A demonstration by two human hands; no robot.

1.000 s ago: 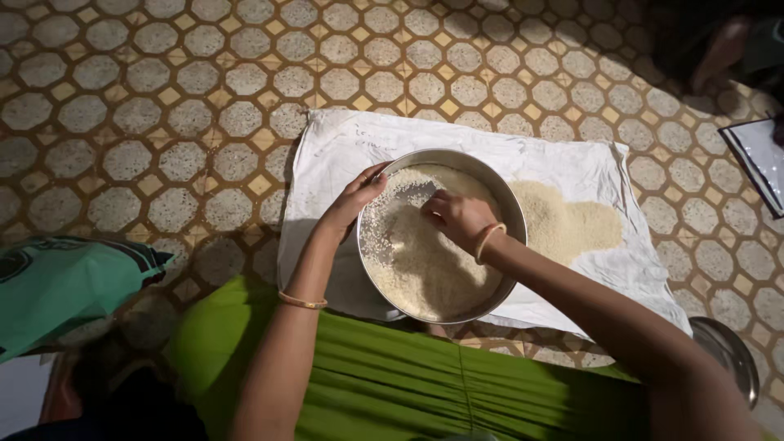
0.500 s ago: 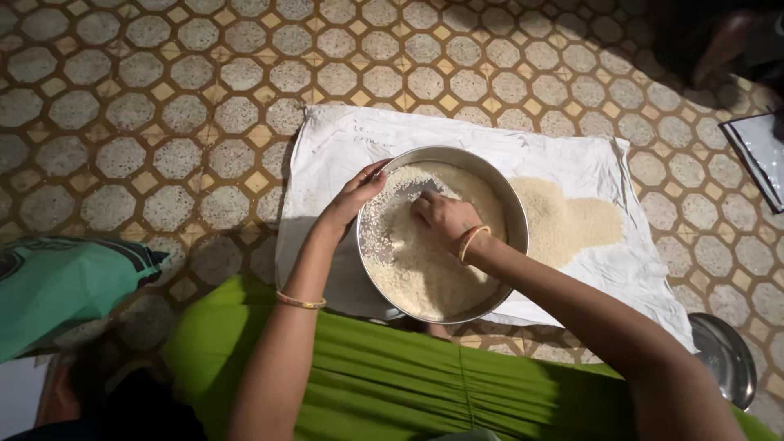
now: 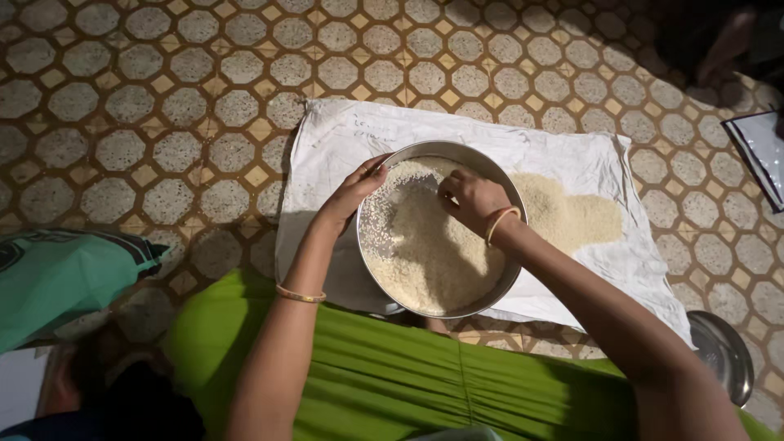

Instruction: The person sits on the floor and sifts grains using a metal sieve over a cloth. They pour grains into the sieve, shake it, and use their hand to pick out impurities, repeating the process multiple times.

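Steel pan [image 3: 500, 175] rim pinched by left hand [image 3: 357, 189]; right hand [image 3: 474, 198] fingers curled, picking at rice [image 3: 433, 253]

We see a green plastic bag [image 3: 61, 282] lying on the tiled floor [image 3: 122, 98] at left, its dark-edged end crumpled.

**Both arms reach forward, hands close together**

The left hand [image 3: 353, 194] has a bent wrist, thumb up and fingers curled in a grip. The right hand [image 3: 474, 200] is palm down, fingers bunched and pointing left, its forearm running in diagonally from the lower right.
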